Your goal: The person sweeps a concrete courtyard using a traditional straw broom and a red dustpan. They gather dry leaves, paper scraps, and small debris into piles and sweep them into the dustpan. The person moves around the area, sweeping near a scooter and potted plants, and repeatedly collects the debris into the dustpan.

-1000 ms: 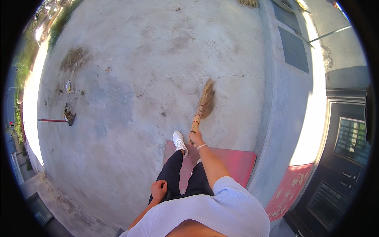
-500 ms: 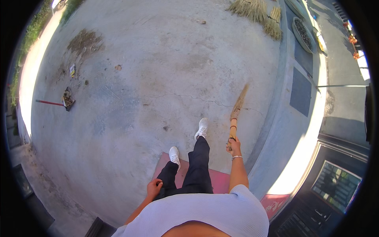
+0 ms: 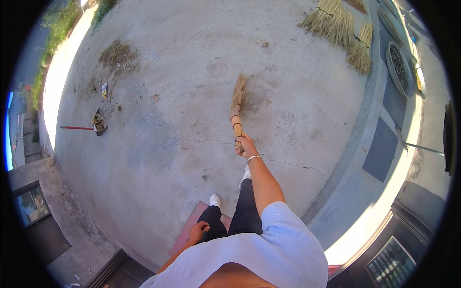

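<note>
1. A grey concrete yard spreads out, a loaded dustpan lying towards its left side.
2. Low, even strokes with the bristles kept down would probably serve best; the right hand has its grip closed round the broom; whether the left hand's grip holds anything, one cannot tell.
3. The broom, straw-coloured, banded and frayed-tipped, points ahead of the shoes.

"Where is free floor lying?"
"It is stretching between the broom and the dustpan."
"What is blocking?"
"On the right, straw bundles are lying beside a ledge."
</note>
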